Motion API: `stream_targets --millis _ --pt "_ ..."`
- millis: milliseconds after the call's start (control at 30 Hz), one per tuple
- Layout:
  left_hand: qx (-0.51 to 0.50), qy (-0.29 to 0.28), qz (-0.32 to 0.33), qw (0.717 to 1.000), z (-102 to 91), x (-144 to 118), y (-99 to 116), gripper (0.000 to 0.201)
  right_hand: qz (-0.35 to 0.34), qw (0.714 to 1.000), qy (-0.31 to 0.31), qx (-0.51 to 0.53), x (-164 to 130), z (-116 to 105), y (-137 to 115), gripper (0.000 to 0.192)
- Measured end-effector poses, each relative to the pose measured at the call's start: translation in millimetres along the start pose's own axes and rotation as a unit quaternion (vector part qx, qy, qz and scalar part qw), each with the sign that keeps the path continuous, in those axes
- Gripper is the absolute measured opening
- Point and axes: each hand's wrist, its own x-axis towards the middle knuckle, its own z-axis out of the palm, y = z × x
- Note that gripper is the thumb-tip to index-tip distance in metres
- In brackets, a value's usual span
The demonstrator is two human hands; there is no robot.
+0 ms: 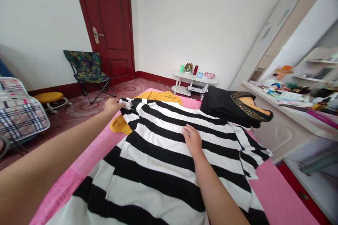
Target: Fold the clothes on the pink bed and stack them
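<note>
Striped shirt (163, 158) lies spread on the pink bed (274, 197); left hand (114, 106) pinches its far corner shut; right hand (193, 140) rests open, flat on its middle.

The striped shirt (163, 161) lies spread on the bed (280, 197), with the left hand (113, 106) at its eleven o'clock corner and the right hand (192, 140) flat at its middle. Beyond it, a second garment (158, 95) lies at twelve o'clock and a folded one (227, 107) at one o'clock; a chair (88, 72) stands at ten o'clock, a low table (194, 80) behind the bed at twelve.
</note>
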Motion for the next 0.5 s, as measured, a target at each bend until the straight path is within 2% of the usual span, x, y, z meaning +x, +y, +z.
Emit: stream_targets --millis 33,100,167,200,233,300,333,367,400,433,467,500 --pt "-0.009 0.028 0.013 0.999 -4.9 1.4 18.3 0.023 0.016 0.998 0.033 0.044 -0.1 -0.9 0.0 0.036" --pt "-0.06 0.091 0.087 0.99 -15.2 -2.3 66.0 0.023 0.062 0.984 0.113 0.124 -0.6 -3.9 -0.1 0.044" --pt "-0.126 0.117 0.22 0.96 -22.2 -19.8 120.0 0.025 0.106 0.959 0.188 0.183 -1.1 -8.9 0.4 0.049" --pt "-0.151 0.108 0.303 0.935 -23.7 -34.8 145.2 0.026 0.122 0.946 0.219 0.205 -1.0 -12.3 1.5 0.05" --pt "-0.165 0.073 0.389 0.904 -23.6 -53.6 166.8 0.025 0.136 0.933 0.247 0.224 -0.8 -16.4 3.2 0.05" --pt "-0.165 -0.062 0.551 0.815 -20.0 -97.8 194.3 0.028 0.167 0.907 0.3 0.243 0.3 -26.5 9.3 0.05" --pt "-0.147 -0.133 0.614 0.764 -17.1 -120.3 198.7 0.032 0.186 0.894 0.324 0.246 1.0 -32.4 13.5 0.05" --pt "-0.131 -0.18 0.651 0.726 -14.0 -140.9 196.9 0.034 0.208 0.88 0.346 0.248 1.7 -38.6 18.1 0.049" --pt "-0.103 -0.224 0.667 0.704 -11.2 -158.1 189.4 0.036 0.229 0.867 0.366 0.25 2.4 -45.1 22.9 0.049" --pt "-0.076 -0.254 0.665 0.698 -8.9 -171.1 177.4 0.035 0.247 0.855 0.382 0.248 3.1 -51.4 27.2 0.048" --pt "-0.05 -0.272 0.649 0.708 -7.7 -179.4 161.9 0.033 0.258 0.847 0.396 0.242 3.8 -57.5 30.6 0.047" --pt "-0.023 -0.279 0.623 0.731 -7.7 -183.2 144.3 0.032 0.259 0.844 0.408 0.232 4.7 -62.8 32.4 0.046"
